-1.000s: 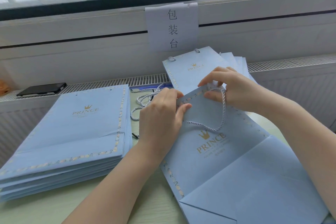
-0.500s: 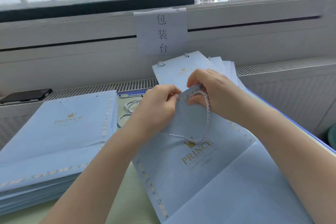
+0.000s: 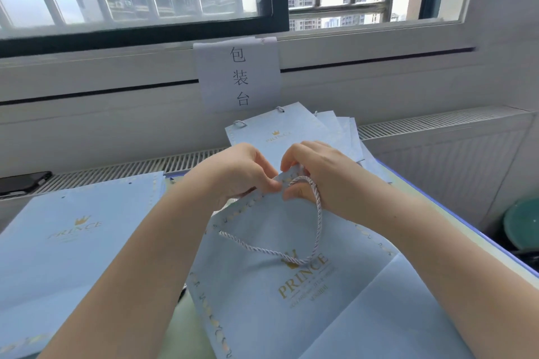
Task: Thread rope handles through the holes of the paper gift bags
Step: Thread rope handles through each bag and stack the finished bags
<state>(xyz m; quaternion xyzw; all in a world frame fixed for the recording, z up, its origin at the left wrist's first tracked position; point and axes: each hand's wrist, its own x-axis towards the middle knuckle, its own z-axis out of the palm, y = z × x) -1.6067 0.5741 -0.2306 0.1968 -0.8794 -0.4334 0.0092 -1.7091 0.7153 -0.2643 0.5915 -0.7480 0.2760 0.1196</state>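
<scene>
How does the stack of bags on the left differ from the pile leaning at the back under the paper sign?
The left stack lies flat with neat edges, and its top bag shows bare holes with no rope. The back pile leans upright, fanned out unevenly, and its front bag has rope loops through both holes. The left stack reads as unthreaded and the back pile as finished. Both are light blue bags with a gold crown and PRINCE print.

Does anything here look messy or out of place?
Mostly tidy. The finished bags by the window lie fanned out, unlike the squared stack at left. One rope end lies loose on the bag being threaded.
</scene>
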